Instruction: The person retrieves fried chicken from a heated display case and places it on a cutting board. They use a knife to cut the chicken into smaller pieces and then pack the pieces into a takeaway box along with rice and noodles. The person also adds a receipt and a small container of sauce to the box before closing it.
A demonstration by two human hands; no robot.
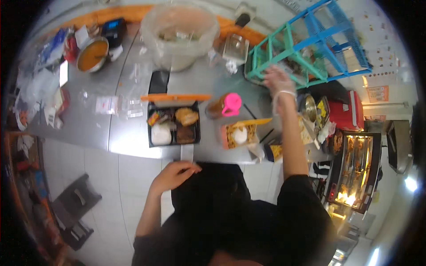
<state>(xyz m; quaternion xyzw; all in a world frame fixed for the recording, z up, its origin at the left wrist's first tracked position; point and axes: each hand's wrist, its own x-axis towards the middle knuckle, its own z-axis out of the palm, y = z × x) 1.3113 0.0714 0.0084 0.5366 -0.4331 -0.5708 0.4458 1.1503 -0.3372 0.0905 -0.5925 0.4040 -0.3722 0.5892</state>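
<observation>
My right hand, in a clear plastic glove, reaches to the front of a teal plastic rack. Motion blur hides whether its fingers hold anything. My bare left hand hangs at the table's front edge, fingers loosely bent, with nothing seen in it. Beyond it stands a black compartment meal box with an orange lid raised at the back. The box contains white rice, a fried piece and dark meat. Right of that is an orange takeaway box of noodle-like food topped with a white round item.
A pink-lidded sauce bottle stands between the boxes and the rack. A big plastic-lined tub sits at the back. To the left are an orange-brown soup bowl and plastic bags. A lit glass food warmer is far right.
</observation>
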